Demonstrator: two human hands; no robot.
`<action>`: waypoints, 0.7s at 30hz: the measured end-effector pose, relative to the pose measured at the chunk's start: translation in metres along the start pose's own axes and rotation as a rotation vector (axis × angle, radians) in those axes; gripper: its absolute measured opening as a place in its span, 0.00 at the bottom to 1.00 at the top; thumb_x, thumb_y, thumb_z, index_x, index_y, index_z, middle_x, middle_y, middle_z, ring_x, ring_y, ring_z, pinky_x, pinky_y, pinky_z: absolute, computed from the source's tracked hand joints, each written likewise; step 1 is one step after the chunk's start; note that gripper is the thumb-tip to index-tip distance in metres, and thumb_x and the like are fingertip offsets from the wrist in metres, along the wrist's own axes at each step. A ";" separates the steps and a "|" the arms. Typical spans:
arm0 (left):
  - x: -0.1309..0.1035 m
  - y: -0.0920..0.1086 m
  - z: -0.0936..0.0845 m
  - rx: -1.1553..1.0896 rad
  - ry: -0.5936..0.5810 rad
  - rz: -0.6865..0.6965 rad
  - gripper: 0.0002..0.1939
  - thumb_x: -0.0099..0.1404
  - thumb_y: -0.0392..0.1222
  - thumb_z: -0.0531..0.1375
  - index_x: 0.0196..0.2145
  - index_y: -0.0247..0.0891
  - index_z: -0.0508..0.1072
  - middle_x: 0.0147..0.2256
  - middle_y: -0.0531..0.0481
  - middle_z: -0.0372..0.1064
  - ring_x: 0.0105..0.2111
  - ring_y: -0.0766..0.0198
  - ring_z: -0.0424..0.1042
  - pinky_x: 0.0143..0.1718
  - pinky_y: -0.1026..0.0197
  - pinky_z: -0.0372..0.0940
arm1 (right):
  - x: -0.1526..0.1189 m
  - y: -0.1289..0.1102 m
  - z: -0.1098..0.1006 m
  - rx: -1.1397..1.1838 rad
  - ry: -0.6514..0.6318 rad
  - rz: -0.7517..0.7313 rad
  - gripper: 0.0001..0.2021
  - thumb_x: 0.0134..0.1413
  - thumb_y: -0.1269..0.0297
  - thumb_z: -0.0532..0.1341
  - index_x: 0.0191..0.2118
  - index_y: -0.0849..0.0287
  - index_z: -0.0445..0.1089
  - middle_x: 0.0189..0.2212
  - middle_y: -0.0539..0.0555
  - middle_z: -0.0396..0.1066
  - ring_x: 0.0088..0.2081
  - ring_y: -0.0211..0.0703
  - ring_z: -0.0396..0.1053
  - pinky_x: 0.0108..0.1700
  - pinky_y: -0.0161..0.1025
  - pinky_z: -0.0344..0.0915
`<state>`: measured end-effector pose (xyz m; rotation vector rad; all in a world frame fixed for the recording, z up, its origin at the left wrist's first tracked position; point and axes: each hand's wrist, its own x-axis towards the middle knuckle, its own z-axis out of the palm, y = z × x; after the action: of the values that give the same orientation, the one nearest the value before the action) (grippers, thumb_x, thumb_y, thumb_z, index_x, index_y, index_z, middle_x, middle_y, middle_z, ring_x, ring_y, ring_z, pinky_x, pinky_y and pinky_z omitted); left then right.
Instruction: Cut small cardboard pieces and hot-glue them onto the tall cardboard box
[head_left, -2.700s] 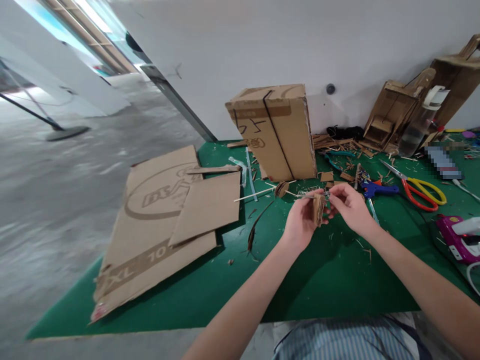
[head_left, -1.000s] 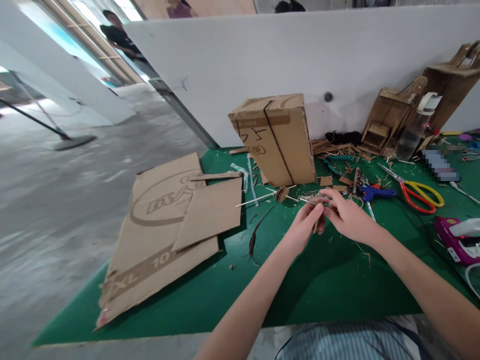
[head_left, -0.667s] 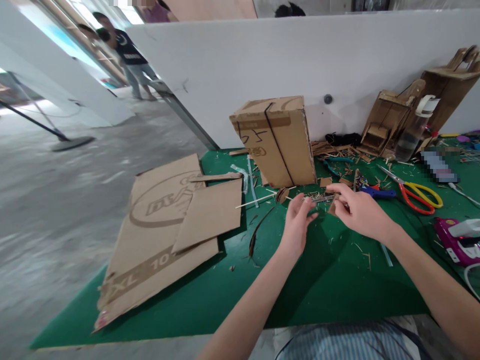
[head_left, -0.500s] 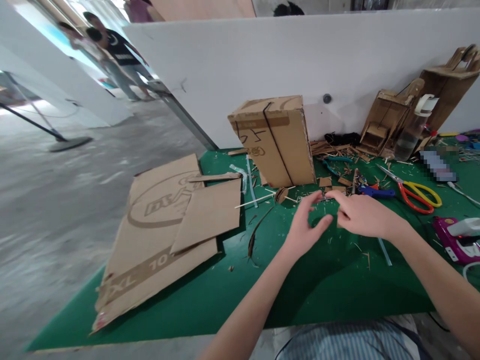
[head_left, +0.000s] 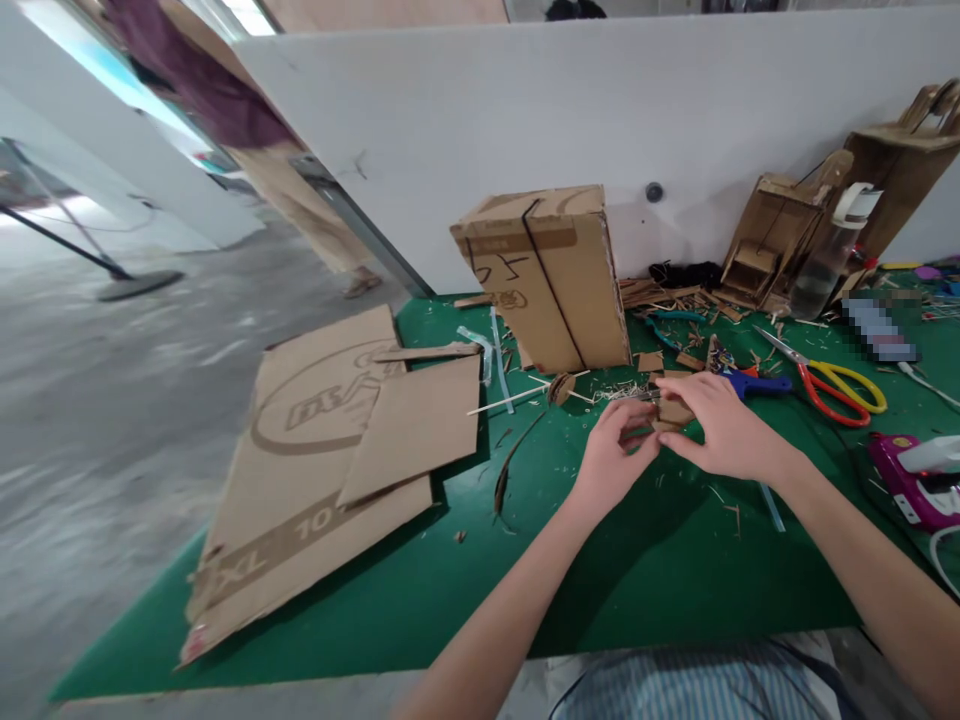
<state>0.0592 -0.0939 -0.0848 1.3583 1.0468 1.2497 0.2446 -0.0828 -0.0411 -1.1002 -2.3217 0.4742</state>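
Note:
My left hand (head_left: 619,452) is over the middle of the green table, with its fingers loosely curved and the thumb apart from them. My right hand (head_left: 724,425) faces it, thumb and forefinger spread in an arch, and the two thumb tips nearly meet. Within that arch shows a small piece of brown cardboard (head_left: 675,411); whether a finger touches it I cannot tell. A thin, dark metallic item (head_left: 637,394) lies just beyond the left fingertips, partly covered. Behind the hands stands a tall cardboard box (head_left: 559,285) with a black band around it.
Flattened cardboard (head_left: 300,440) covers the left side. A round cardboard wheel on a stick (head_left: 561,389) lies before the box. Scissors (head_left: 825,380), blue-handled pliers (head_left: 757,384), a magenta device (head_left: 904,480), a bottle (head_left: 832,255) and a phone (head_left: 879,330) are to the right. A person (head_left: 217,110) walks behind the partition.
My fingers have drawn in around the small cardboard piece, the right thumb moving down and apart from the forefinger. A person in purple has come into view at the upper left.

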 end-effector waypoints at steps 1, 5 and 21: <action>0.001 -0.001 0.000 -0.036 0.023 -0.007 0.14 0.53 0.37 0.68 0.39 0.38 0.75 0.46 0.44 0.67 0.43 0.59 0.74 0.46 0.56 0.71 | 0.000 0.002 0.000 -0.027 0.008 -0.030 0.24 0.59 0.58 0.60 0.60 0.52 0.60 0.55 0.60 0.67 0.59 0.59 0.60 0.58 0.60 0.58; 0.005 -0.001 -0.002 -0.044 -0.075 -0.110 0.16 0.54 0.37 0.67 0.42 0.37 0.74 0.45 0.43 0.72 0.43 0.58 0.75 0.48 0.55 0.69 | -0.001 0.009 0.008 -0.045 -0.016 -0.078 0.17 0.62 0.59 0.58 0.55 0.52 0.65 0.56 0.59 0.67 0.59 0.58 0.60 0.59 0.61 0.58; 0.008 -0.008 -0.010 0.483 -0.128 0.027 0.12 0.64 0.42 0.57 0.45 0.38 0.72 0.43 0.45 0.74 0.40 0.59 0.74 0.33 0.61 0.68 | 0.000 0.015 0.025 0.104 -0.008 -0.059 0.05 0.64 0.61 0.57 0.39 0.56 0.66 0.43 0.57 0.68 0.46 0.49 0.64 0.48 0.48 0.66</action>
<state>0.0501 -0.0842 -0.0913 1.7952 1.2934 0.9449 0.2389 -0.0757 -0.0689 -0.9794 -2.3018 0.5711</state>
